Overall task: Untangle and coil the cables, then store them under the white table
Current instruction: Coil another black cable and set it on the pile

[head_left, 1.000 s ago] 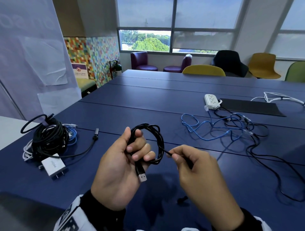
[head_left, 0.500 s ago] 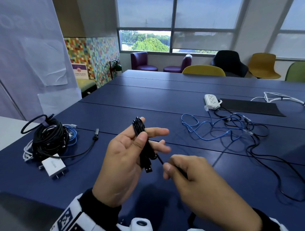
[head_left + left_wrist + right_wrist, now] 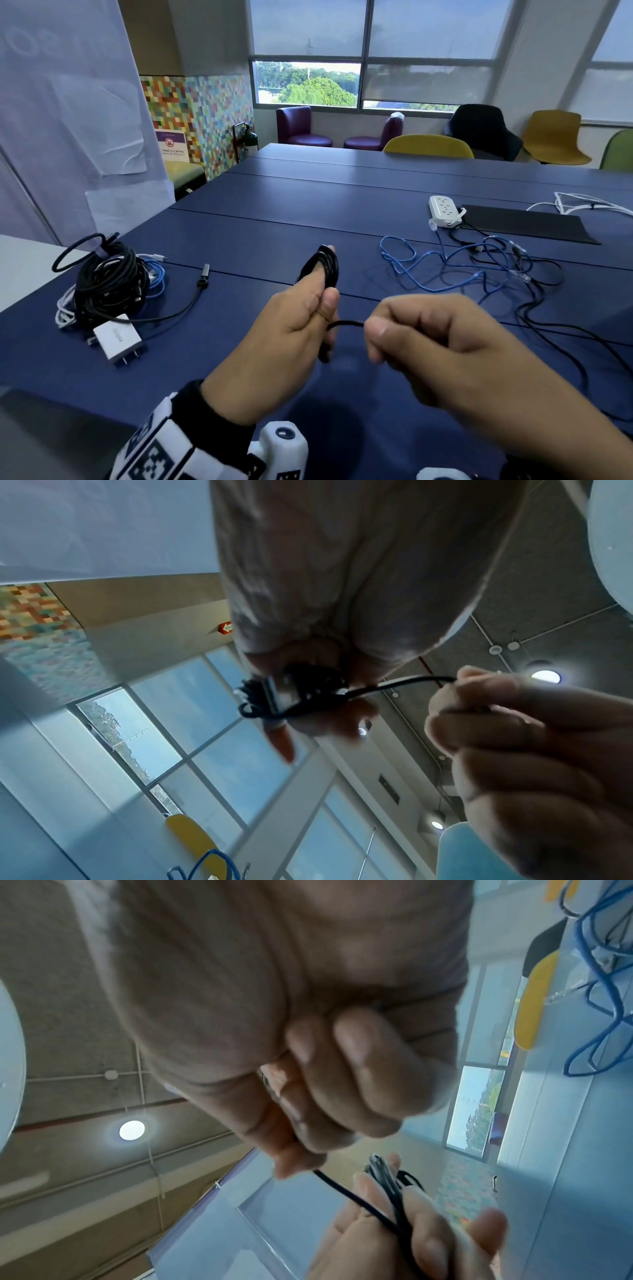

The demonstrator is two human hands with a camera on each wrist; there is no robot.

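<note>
While the left hand grips the small coiled black USB cable above the dark blue table | right hand at 3 o'clock pinches its loose tail | advice: wrap tail snugly round the coil's waist, hold tension.

On the table: a bundle of cables far left with a charger just before it, a loose tangle of cables to the right (power strip behind it). Behind the table, chairs.
</note>
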